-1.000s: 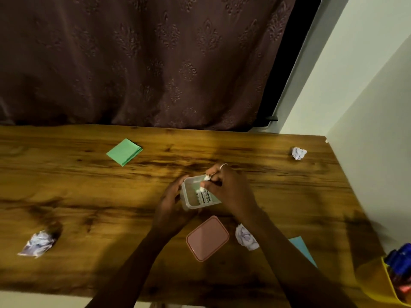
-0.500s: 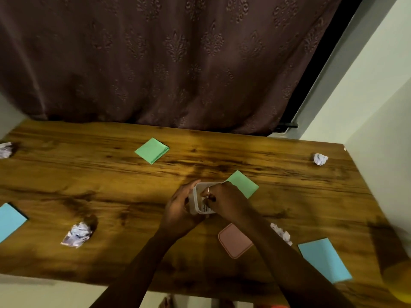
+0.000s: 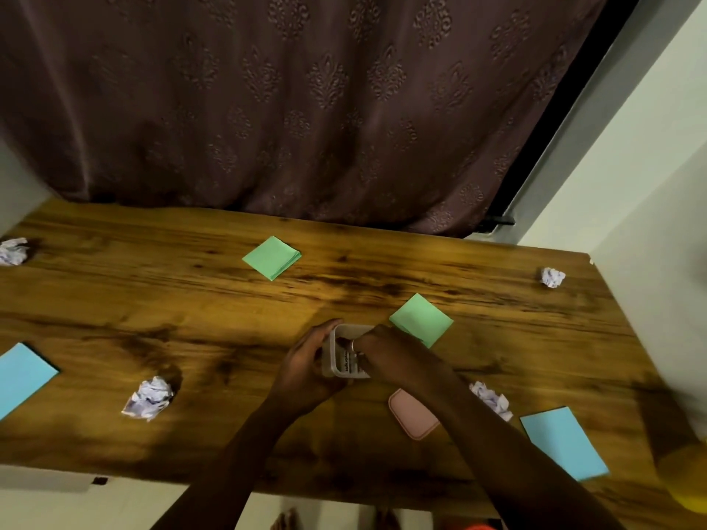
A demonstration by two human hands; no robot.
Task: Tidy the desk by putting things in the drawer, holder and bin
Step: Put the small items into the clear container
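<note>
Left hand [image 3: 306, 371] curls round the left wall of the small clear container [image 3: 332, 357], gripping it where it stands mid-desk [image 3: 191, 319]. Right hand [image 3: 386, 350] is bent at the knuckles with its fingertips dipped inside the open top; cannot tell whether they pinch anything. Contents: something with dark print, unclear. Pink lid [image 3: 411, 415] lies flat just beside the container, partly under the right forearm.

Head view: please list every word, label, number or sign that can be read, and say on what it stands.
No text here can be read.
Print inside the box: dark letters, too blurred to read.
Paper balls: faint purple marks, not readable.
Green notes, blue notes, lid: no text shows.
</note>
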